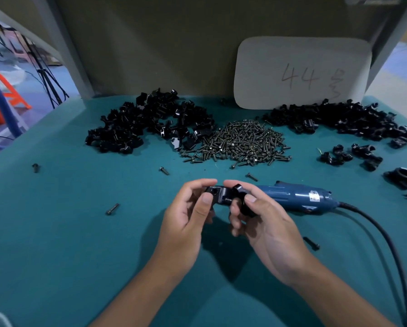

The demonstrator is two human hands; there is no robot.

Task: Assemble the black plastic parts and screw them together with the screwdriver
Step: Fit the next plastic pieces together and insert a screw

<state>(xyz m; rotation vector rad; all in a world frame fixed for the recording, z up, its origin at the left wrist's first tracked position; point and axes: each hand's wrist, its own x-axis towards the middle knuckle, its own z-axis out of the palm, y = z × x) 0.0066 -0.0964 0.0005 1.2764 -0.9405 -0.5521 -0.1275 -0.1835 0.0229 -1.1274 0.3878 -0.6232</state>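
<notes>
A person's left hand [188, 208] and right hand [261, 218] grip joined black plastic parts [223, 195] above a teal table [56, 232], where a blue electric screwdriver [297, 197] lies before a screw pile [242, 142] flanked by 2 heaps of black parts.

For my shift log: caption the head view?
Both hands join black plastic parts above teal table; blue screwdriver lies idle.

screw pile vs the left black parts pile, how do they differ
The screw pile is brassy-grey, made of small thin pieces, and sits at the centre. The left parts pile is black, made of chunkier blocks, and spreads wider. Both lie loose on the teal table, and their edges meet.
</notes>
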